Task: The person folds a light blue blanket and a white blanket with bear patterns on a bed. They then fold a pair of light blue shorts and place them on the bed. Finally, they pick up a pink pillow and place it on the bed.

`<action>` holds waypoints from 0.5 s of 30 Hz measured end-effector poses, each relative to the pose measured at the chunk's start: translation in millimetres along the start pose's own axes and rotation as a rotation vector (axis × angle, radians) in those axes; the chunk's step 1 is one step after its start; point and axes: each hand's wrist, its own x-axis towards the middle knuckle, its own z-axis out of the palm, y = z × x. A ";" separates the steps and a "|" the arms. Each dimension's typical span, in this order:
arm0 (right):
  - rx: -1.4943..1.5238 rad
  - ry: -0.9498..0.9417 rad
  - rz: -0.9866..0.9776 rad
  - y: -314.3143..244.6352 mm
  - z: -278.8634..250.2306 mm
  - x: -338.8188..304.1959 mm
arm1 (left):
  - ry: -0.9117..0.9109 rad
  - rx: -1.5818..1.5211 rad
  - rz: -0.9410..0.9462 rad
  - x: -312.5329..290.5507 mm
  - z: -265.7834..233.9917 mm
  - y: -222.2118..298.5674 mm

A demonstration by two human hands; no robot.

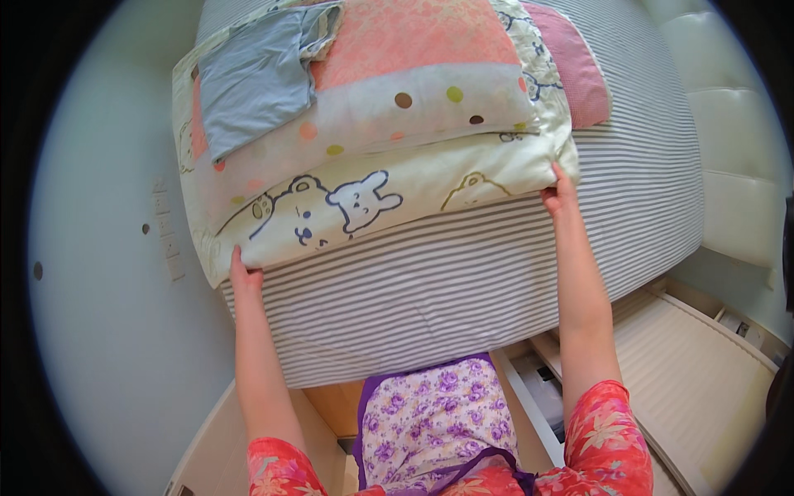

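Observation:
A cream cloth printed with cartoon bears and a white rabbit (397, 198) lies folded on the bed, under other bedding. My left hand (246, 271) pinches its near left corner, thumb on top and fingers curled beneath. At the near right corner, my right hand (562, 194) grips the same cloth. On top rests a sheer white cloth with coloured dots (372, 107), with a pink patterned piece (422, 37) beyond it. A crumpled light blue garment (256, 78) covers the far left part of the stack.
The bed has a grey striped sheet (397, 306). A pink pillow (571, 66) sits at the back right, before a pale padded headboard (724, 124). On the left is a pale wall (124, 248) with sockets. Open drawers (538, 388) and a wooden panel (686, 372) stand near right.

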 end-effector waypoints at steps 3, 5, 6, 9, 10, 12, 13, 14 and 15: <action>-0.138 0.105 -0.240 -23.8 -1.3 -18.3 | 0.158 0.087 0.176 -19.3 17.9 23.7; -0.140 -0.003 -0.326 -28.2 4.3 -38.3 | 0.130 0.160 0.274 -31.7 10.9 27.1; -0.147 0.039 -0.315 -26.8 -0.9 -37.9 | 0.097 0.201 0.323 -37.9 14.4 27.9; -0.202 0.176 -0.268 -15.2 -18.5 -18.7 | 0.191 0.294 0.340 -43.7 18.5 5.8; -0.248 0.223 -0.247 -9.6 -22.3 -11.5 | 0.179 0.285 0.326 -36.7 16.0 0.2; -0.251 0.294 -0.261 4.6 -25.4 -1.0 | 0.154 0.268 0.292 -19.0 10.6 -14.4; -0.389 0.405 -0.265 14.1 -18.9 -6.8 | 0.103 0.242 0.254 -10.1 -3.4 -16.4; -0.528 0.512 -0.273 19.9 -11.8 -13.4 | 0.051 0.213 0.217 1.4 -13.9 -15.5; -0.681 0.619 -0.273 32.9 -9.3 -22.8 | 0.014 0.188 0.175 8.4 -31.8 -16.7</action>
